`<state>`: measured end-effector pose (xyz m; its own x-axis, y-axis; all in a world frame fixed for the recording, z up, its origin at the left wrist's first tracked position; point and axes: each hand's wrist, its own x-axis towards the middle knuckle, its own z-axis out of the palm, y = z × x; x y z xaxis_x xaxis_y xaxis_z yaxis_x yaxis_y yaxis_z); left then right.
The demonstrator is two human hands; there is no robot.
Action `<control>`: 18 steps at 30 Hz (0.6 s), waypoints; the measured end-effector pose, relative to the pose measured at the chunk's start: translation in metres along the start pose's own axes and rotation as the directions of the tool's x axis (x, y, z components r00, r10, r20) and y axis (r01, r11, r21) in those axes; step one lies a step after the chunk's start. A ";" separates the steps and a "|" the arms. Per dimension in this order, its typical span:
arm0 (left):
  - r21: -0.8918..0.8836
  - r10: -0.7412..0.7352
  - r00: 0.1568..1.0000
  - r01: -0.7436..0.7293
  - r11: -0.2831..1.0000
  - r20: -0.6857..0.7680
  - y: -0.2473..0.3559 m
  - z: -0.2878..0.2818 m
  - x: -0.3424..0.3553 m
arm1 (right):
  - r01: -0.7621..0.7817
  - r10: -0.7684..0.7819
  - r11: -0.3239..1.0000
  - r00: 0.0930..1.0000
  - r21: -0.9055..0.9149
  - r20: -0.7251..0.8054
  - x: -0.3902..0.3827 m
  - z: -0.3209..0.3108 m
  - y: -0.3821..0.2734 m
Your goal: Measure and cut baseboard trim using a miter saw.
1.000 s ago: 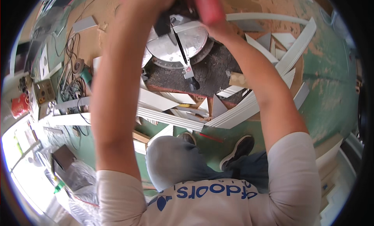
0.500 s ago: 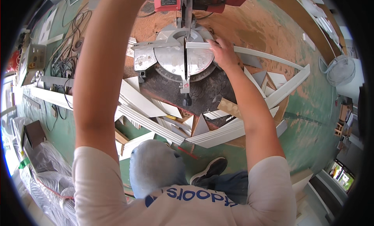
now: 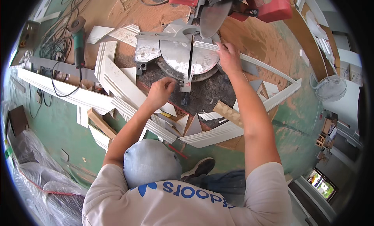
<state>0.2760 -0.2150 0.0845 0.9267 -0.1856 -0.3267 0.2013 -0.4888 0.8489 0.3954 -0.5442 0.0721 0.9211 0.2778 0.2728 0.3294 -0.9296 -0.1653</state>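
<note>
A mitre saw stands before me, its round slotted table [image 3: 175, 54] lying low and its blade [image 3: 212, 19] raised above the back. The red saw housing [image 3: 272, 5] is at the top edge of the view. My right hand [image 3: 229, 57] is closed around a white grooved trim strip [image 3: 269, 70], near the end that lies on the saw table. That strip runs off to the right. In front of the saw, my left hand [image 3: 160, 92] is off the saw with its fingers curled in, and nothing shows in it.
White trim offcuts [image 3: 152, 122] lie heaped around the saw's near side, with a wooden block [image 3: 228, 112] among them. Further left are a green angle grinder [image 3: 78, 42] and tangled cables [image 3: 54, 38]. Clear plastic sheeting [image 3: 46, 167] covers things at lower left.
My left hand has come down from the saw head to in front of the saw table. The blade and housing now show higher and tilted. My right hand stays on the strip.
</note>
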 end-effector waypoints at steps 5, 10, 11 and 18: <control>-0.016 0.051 0.998 -0.050 0.999 0.042 0.005 -0.010 0.016 | 0.019 -0.019 1.000 1.000 -0.003 0.002 0.000 0.000 -0.001; -0.059 0.002 0.997 0.003 0.998 0.074 -0.002 -0.022 0.010 | 0.013 -0.013 0.999 1.000 -0.049 -0.010 -0.001 0.000 -0.004; -0.037 -0.041 0.994 0.045 0.998 0.105 -0.005 -0.023 0.007 | 0.015 -0.017 0.998 1.000 -0.066 -0.026 -0.001 -0.001 -0.004; -0.069 -0.105 0.980 0.118 0.991 0.171 -0.035 -0.033 -0.036 | -0.042 0.052 0.992 0.995 -0.115 0.081 0.003 -0.022 -0.013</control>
<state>0.2463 -0.1629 0.0802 0.8324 -0.2764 -0.4803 0.3308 -0.4475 0.8309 0.3890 -0.5363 0.0955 0.9507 0.2483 0.1860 0.2643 -0.9621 -0.0665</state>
